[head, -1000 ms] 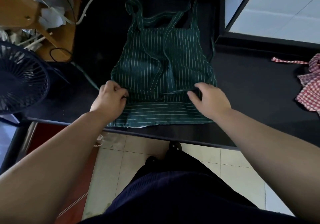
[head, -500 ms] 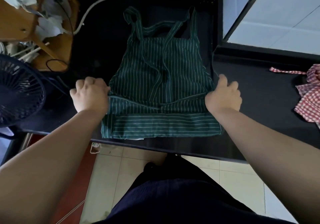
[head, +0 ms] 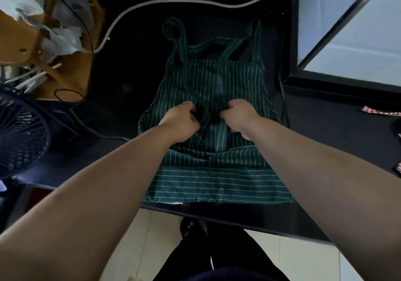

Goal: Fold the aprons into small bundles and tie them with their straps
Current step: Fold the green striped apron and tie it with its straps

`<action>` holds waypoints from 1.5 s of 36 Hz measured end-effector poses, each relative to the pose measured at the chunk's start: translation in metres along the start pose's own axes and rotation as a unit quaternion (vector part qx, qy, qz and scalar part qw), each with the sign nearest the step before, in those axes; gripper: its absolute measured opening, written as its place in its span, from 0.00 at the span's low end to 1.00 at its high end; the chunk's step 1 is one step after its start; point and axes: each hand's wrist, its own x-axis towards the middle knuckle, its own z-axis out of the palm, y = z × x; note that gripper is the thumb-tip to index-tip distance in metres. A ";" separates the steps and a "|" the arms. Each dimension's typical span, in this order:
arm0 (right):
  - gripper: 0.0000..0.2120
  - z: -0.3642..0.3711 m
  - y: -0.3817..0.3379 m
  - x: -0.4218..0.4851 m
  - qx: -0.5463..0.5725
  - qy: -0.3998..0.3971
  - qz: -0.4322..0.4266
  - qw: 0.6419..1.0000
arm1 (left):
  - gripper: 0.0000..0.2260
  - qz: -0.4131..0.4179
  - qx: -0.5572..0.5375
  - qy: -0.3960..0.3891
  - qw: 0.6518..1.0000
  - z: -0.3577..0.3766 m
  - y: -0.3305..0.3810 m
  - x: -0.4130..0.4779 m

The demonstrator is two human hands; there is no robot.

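Hands (head: 182, 120) (head: 238, 117) pinch strap (head: 201, 112) on green apron (head: 217, 150)

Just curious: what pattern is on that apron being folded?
Dark green with thin white stripes, apron, head view.

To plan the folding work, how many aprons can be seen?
2: the green striped apron on the black table, under both hands; a red checked apron at the right edge, mostly out of view. More may be hidden.

Cloth on a dark counter

Green apron (head: 217, 172): soft matt striped cloth. Black counter (head: 325, 129), right of frame: smooth, faintly glossy. Wooden frame (head: 71, 72), upper left.
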 end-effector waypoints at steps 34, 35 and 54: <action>0.18 -0.030 0.047 -0.047 -0.110 0.193 -0.280 0.934 | 0.19 0.153 0.089 0.271 0.946 -0.001 -0.015 -0.033; 0.18 -0.025 0.050 -0.053 -0.114 0.188 -0.291 0.931 | 0.17 0.191 0.100 0.275 0.937 0.002 -0.018 -0.040; 0.42 0.012 0.123 -0.109 -0.488 0.019 -0.241 0.839 | 0.45 0.120 0.434 0.029 0.893 0.050 -0.074 -0.119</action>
